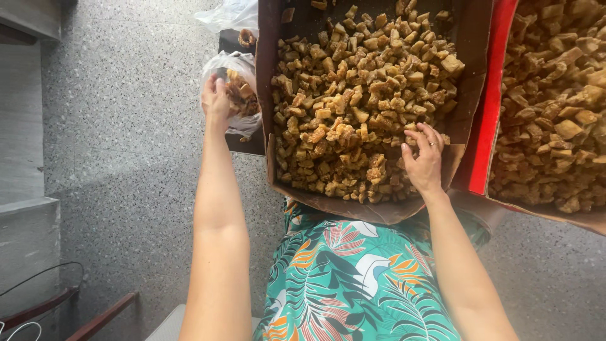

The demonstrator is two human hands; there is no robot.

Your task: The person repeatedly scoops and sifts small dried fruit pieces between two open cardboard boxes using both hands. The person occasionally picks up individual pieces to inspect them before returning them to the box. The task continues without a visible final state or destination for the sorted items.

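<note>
A brown cardboard box [469, 76] in front of me is full of golden-brown fried chunks [360, 95]. My right hand [423, 155] rests palm down on the chunks at the box's near right corner, fingers spread, a ring on one finger. My left hand [215, 98] reaches out to the left of the box and holds the rim of a clear plastic bag [243, 69] partly filled with the same chunks. The bag sits on a small dark surface [243, 145].
A second box with a red side [491, 101] full of the same chunks [555, 107] stands at the right. Another clear bag [230, 16] lies farther off. Speckled grey floor [126, 126] spreads left; a wooden chair frame [82, 316] shows at bottom left.
</note>
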